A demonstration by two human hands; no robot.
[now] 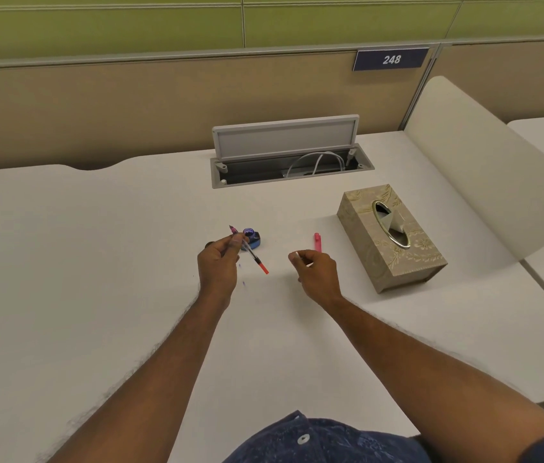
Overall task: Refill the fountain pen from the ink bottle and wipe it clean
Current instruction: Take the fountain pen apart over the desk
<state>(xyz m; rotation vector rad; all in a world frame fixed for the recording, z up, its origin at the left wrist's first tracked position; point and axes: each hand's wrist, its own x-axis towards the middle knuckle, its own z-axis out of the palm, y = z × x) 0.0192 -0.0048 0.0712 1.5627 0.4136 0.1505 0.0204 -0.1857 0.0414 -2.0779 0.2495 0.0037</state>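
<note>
My left hand (218, 265) is shut on the fountain pen's inner section (253, 255), a thin part with a dark nib pointing up and away and a red-orange end pointing toward me. Just behind the pen stands the small blue ink bottle (252, 238), uncapped. A dark cap (209, 244) peeks out behind my left hand. My right hand (314, 272) hovers to the right with fingers curled around a small pale object; what it is cannot be told. A pink pen part (317, 241) lies on the desk beyond my right hand.
A patterned beige tissue box (390, 238) with a tissue sticking out stands at the right. An open cable hatch (292, 162) sits at the back of the white desk (96, 262). Small blue ink spots (243, 283) mark the desk near my left hand.
</note>
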